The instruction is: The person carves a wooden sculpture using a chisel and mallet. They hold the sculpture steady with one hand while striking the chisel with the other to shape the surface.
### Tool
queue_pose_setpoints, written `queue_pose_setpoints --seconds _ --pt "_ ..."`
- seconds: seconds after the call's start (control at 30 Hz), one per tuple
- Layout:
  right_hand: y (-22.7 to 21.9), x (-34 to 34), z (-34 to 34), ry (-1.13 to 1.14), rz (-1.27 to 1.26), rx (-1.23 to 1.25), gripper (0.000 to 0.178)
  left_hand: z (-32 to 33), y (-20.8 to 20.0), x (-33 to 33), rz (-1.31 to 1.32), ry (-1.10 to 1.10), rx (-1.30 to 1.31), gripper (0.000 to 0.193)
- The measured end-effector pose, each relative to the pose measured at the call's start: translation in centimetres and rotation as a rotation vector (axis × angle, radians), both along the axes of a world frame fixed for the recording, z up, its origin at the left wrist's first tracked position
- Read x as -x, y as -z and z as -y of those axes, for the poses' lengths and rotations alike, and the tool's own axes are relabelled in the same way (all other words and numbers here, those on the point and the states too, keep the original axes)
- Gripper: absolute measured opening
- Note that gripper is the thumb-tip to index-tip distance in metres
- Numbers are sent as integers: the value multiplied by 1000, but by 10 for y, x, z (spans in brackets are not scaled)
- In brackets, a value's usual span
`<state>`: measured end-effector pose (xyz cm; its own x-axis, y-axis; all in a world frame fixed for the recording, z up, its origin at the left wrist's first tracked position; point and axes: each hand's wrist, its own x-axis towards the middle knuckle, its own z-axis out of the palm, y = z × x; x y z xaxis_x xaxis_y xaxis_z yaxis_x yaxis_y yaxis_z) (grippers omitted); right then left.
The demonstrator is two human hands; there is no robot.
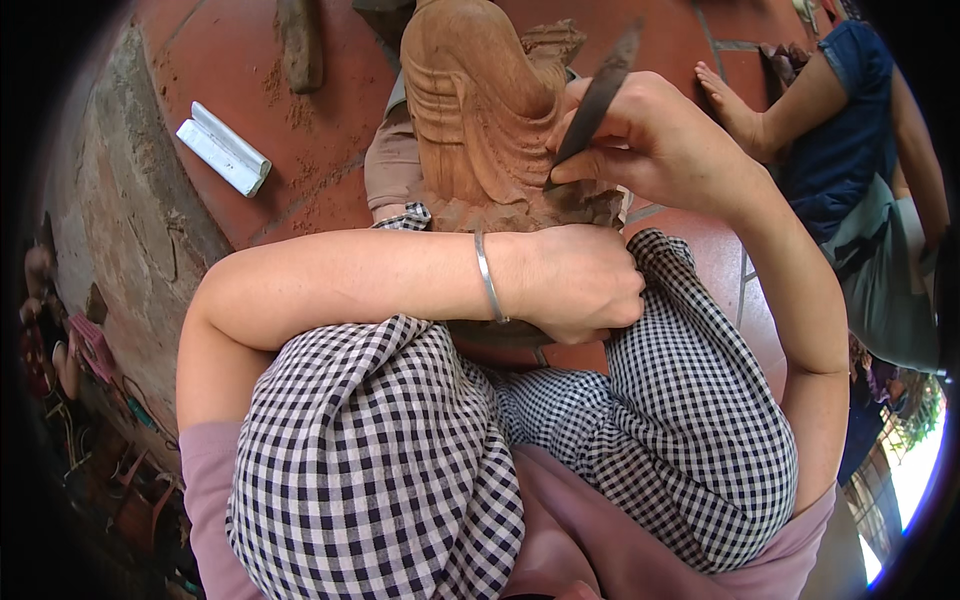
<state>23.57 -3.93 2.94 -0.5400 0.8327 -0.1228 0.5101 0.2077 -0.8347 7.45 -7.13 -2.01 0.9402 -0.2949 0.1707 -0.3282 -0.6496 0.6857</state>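
A carved wooden figure [450, 110] with draped folds stands in front of me, its top cut off by the picture's edge. My right hand [640, 135] pinches a dark, flat, file-like tool [600, 95], whose lower end meets the carved folds at the figure's right side. Across the near side of the figure's base lies my left forearm, a silver bangle on the wrist. My left hand [580, 285] is curled closed beside the base, between my knees; its fingertips are hidden, so what it grips cannot be made out.
Wood dust lies on the red tile floor [330, 120]. At left are a white angled bar [223, 150] and a grey stone-like slab [150, 190]; a wooden block [301, 45] lies farther off. Another person's bare foot [735, 110] and leg are at right. My checkered trousers [380, 440] flank the work.
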Motion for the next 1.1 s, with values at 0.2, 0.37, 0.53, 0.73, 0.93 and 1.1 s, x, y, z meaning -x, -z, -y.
queue_pose_setpoints --seconds 0.2,0.37,0.53,0.73,0.93,1.1 --pt "0 8 11 -23 0 -226 20 0 -1 1 3 -11 -22 15" --pt "7 -1 10 77 6 -21 20 0 -2 -1 -14 -4 -5 15" --pt "-1 7 12 -40 2 -227 17 0 -2 -1 -8 -4 -40 15" --pt "12 3 15 152 -44 -1 17 0 -2 -1 -5 -8 -23 15" --pt "4 12 17 58 153 -219 19 1 -2 0 19 -17 -71 14" --pt "15 -5 19 322 -250 242 17 -1 -2 1 19 -14 -32 17"
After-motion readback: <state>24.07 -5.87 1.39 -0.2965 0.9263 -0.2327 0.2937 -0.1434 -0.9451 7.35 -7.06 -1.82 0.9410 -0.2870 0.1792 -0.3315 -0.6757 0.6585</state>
